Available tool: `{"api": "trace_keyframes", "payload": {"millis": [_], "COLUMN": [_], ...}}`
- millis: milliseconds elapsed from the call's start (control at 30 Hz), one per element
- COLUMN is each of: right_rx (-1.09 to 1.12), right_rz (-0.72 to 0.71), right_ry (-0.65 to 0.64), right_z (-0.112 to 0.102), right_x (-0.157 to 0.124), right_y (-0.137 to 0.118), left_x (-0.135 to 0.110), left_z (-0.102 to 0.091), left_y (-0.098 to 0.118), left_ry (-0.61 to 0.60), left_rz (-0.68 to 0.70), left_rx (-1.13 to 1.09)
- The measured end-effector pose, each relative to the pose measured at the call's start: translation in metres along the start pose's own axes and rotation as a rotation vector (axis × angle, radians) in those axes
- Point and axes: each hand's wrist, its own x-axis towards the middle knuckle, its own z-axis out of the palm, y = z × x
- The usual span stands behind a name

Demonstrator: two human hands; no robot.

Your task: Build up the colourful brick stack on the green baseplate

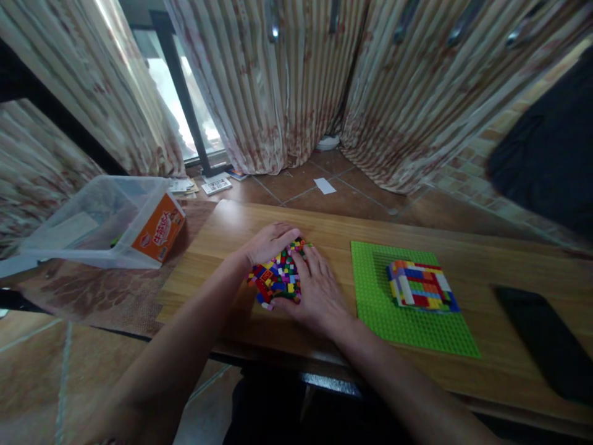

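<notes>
Loosely, left hand [271, 243], right hand [319, 295] cup blocky plastic bricks [280, 275], each grip spread.

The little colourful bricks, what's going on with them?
A person has both bare hands around a loose pile of little bricks on the wooden table. The left hand lies along the pile's far edge, and the right hand spreads over its right side. To the right, a block of bricks already joined together sits on a green baseplate. Over on the left stands a clear plastic box with an orange label.
</notes>
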Motion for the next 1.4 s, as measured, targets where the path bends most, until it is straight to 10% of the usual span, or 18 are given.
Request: {"api": "trace_keyframes", "payload": {"millis": [200, 467, 633, 900, 1100, 1400], "right_rx": [0.114, 0.320, 0.320, 0.105, 0.173, 0.349], "right_rz": [-0.053, 0.092, 0.148, 0.216, 0.569, 0.700], "right_ry": [0.049, 0.377, 0.721, 1.028, 0.883, 0.679], "right_z": [-0.014, -0.055, -0.083, -0.113, -0.117, -0.093], "right_x": [-0.001, -0.037, -0.054, -0.072, -0.091, -0.071], "right_y": [0.004, 0.013, 0.036, 0.092, 0.134, 0.114], "left_x": [-0.012, -0.020, -0.020, -0.014, -0.017, -0.017], "left_z": [-0.006, -0.013, -0.003, 0.074, 0.116, 0.110], "left_y": [0.001, -0.010, 0.036, 0.112, 0.129, 0.119], "left_ry": [0.008, 0.383, 0.593, 0.512, 0.443, 0.457], "left_rz": [-0.107, -0.198, -0.311, -0.240, -0.216, -0.149], "left_rx": [-0.196, -0.210, -0.203, -0.296, -0.277, -0.170]}}
